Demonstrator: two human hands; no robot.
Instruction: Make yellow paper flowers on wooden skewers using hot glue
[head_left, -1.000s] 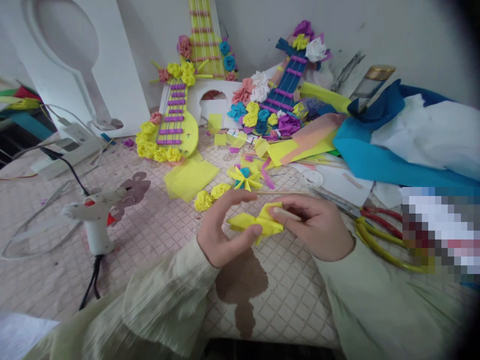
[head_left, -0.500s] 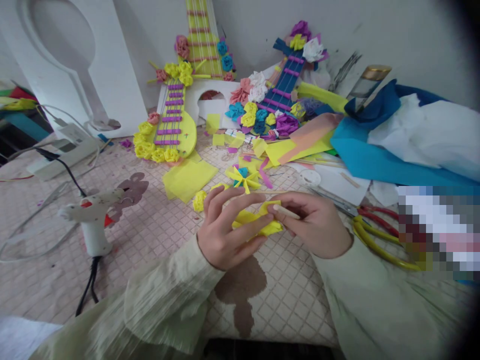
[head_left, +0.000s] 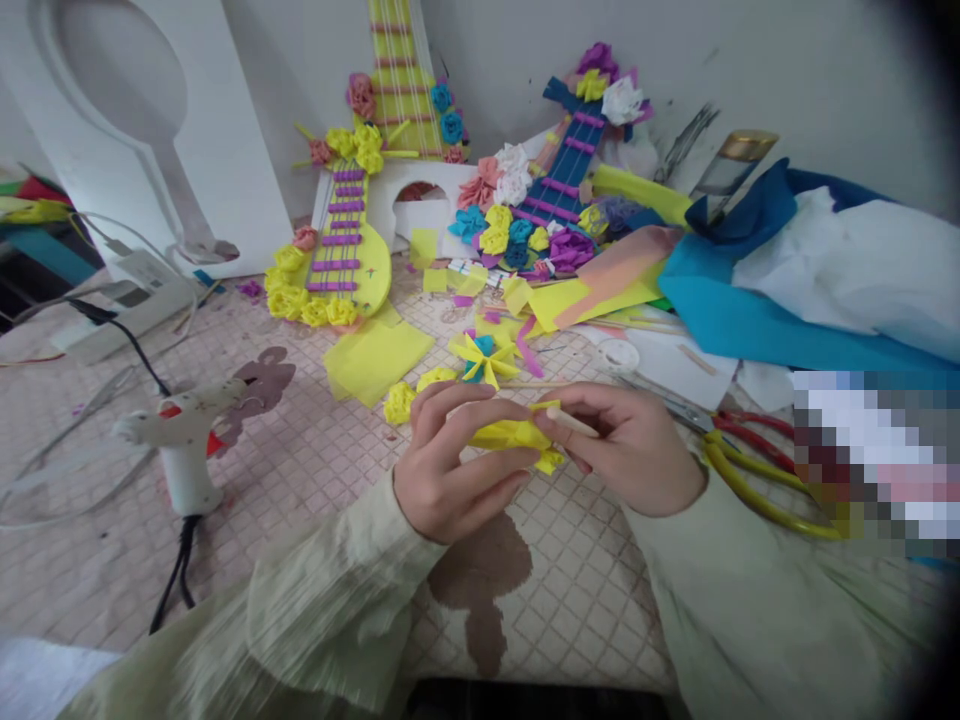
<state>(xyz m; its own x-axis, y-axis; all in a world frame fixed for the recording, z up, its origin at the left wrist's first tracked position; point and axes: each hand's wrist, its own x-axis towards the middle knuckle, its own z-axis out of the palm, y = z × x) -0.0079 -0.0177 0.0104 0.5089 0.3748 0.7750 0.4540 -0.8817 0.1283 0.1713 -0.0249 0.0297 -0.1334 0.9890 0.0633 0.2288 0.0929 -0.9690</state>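
Yellow crepe paper (head_left: 510, 434), folded and crumpled, is held between both hands. My left hand (head_left: 461, 460) has its fingers curved round the paper's left part. On the right, my right hand (head_left: 626, 445) pinches a thin pale stick (head_left: 574, 423) against the paper's edge; its other fingers are curled. Just beyond the hands lies a yellow paper star (head_left: 486, 362) with a blue piece under it. A yellow paper rose (head_left: 399, 403) rests beside my left fingers.
A white glue gun (head_left: 184, 440) stands at left. Pliers with yellow handles (head_left: 772, 500) and red-handled scissors (head_left: 757, 430) lie at right. Yellow sheets (head_left: 379, 360) and decorated instrument shapes, one a yellow lute (head_left: 367, 260), are at the back.
The yellow paper has shifted and turned between my fingers, and its lower right end looks more crumpled. My left fingers have moved slightly; my right hand stays nearly still.
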